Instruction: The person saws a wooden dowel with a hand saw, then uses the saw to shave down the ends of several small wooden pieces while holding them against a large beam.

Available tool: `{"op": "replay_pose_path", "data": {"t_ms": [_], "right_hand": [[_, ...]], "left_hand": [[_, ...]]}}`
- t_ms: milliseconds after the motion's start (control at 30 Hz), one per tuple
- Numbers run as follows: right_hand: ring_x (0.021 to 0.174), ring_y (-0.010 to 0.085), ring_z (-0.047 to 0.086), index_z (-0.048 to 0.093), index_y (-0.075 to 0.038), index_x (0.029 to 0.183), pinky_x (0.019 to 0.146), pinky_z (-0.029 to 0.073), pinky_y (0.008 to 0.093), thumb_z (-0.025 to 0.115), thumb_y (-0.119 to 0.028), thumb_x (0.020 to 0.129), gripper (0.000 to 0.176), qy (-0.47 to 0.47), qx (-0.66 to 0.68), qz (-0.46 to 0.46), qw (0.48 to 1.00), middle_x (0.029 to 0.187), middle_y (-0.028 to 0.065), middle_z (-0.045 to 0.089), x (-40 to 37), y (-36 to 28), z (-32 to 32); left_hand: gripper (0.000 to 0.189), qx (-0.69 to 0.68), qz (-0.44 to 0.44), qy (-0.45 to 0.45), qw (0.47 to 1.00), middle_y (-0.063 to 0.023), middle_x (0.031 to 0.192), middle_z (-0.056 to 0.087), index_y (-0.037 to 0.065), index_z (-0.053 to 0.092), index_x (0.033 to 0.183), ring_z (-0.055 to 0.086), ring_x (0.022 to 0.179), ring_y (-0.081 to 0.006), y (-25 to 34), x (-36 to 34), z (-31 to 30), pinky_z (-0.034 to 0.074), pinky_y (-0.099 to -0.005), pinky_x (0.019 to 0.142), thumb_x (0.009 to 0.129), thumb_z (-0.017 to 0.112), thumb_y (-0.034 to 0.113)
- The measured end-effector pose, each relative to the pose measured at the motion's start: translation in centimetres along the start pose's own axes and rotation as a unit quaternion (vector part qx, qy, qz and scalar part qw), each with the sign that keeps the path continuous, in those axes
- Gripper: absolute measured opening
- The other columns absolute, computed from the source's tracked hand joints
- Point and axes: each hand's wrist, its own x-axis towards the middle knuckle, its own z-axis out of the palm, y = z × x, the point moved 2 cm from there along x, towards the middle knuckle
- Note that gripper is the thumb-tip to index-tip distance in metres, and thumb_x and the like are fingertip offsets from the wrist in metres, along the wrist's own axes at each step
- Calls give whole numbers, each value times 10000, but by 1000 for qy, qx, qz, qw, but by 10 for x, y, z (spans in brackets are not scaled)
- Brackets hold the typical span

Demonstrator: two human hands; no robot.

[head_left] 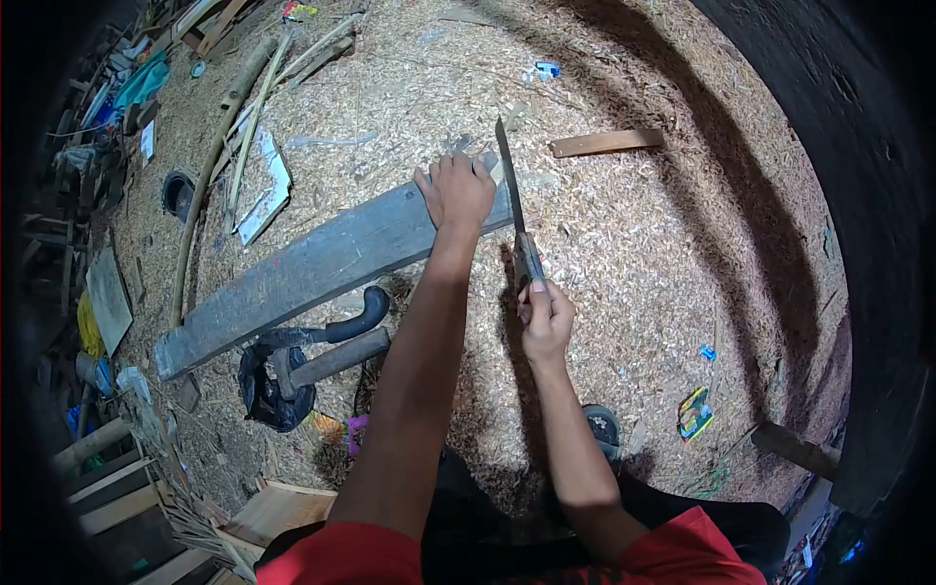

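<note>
Sawing step, looks like — my right hand (546,317) grips the saw (511,180), blade at the end of the plank (322,258) before me; left hand (456,195) clasps its far edge. Next stroke wants steady pinning — fingers clear.

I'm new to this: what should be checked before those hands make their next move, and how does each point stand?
1. Left hand on the plank: ok, it rests near the end by the saw.
2. Right hand around the saw's handle: ok.
3. Fingers off the blade: ok, a gap shows, though a narrow one.
4. Gloves worn: not ok, both hands are bare.
5. Blade touching the plank: cannot tell from this view.
6. Hammer off the plank: ok, it lies beside it.
</note>
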Motion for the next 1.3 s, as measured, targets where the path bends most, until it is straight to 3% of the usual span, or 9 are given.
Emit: {"op": "replay_pose_path", "data": {"t_ms": [167,267,367,500,633,767,867,1067,1300], "right_hand": [[578,78,420,578,-15,725,531,330,283,527,-245,982,349,16,-57,-18,998,599,-11,467,-6,2,1],[571,78,414,570,-17,712,528,328,284,528,-239,980,350,6,-57,-15,998,591,-8,456,-1,1,5],[563,78,408,564,-20,703,524,326,285,526,-230,980,350,5,-80,-12,997,587,-15,451,8,-3,8],[560,69,405,561,-20,697,513,322,280,534,-224,980,349,5,-110,-39,993,586,-23,446,-3,-11,-1],[555,69,418,555,-20,687,508,327,279,550,-224,974,353,8,-78,8,997,572,-13,461,20,-5,2],[553,73,420,544,-16,674,509,329,282,548,-225,974,366,-9,-105,-29,994,570,-6,469,40,-3,8],[554,77,420,545,-15,674,511,333,287,546,-224,974,366,-11,-124,-40,991,571,-8,461,37,-5,6],[567,84,425,558,-13,696,523,346,290,551,-220,973,345,-11,-122,-67,990,583,-3,462,33,0,8],[571,87,419,536,-16,695,528,355,293,551,-212,974,341,-8,-103,-69,992,587,5,459,19,4,6]], "left_hand": [[451,16,1,39,999,-170,1204,613,34,612,1211,494,1231,-322,-2,-4,5,157,-561,1156,996,401,370],[458,-19,0,109,994,-166,1216,609,43,610,1223,466,1264,-318,-5,-13,10,138,-579,1160,998,397,381],[407,-13,-23,98,995,-133,1288,592,59,626,1188,433,1294,-309,-2,-11,9,95,-572,1178,980,433,351],[462,1,-42,46,998,-157,1216,606,48,605,1226,467,1259,-313,1,-7,2,117,-599,1156,995,410,398],[468,6,-38,34,999,-164,1214,604,31,603,1219,477,1248,-314,0,-6,0,109,-606,1151,989,419,394],[468,-21,-36,-3,999,-163,1219,598,32,601,1218,482,1242,-316,-2,-4,-1,98,-629,1139,977,436,398],[442,-47,-14,22,999,-162,1216,603,49,634,1150,490,1231,-309,-1,-7,-5,93,-629,1136,952,467,406],[472,-8,28,7,1000,-142,1242,581,94,589,1247,479,1245,-309,-11,-8,3,136,-630,1118,959,456,443],[476,2,44,47,998,-133,1247,577,86,583,1241,478,1244,-307,-9,-19,5,148,-617,1120,955,464,447]]}}
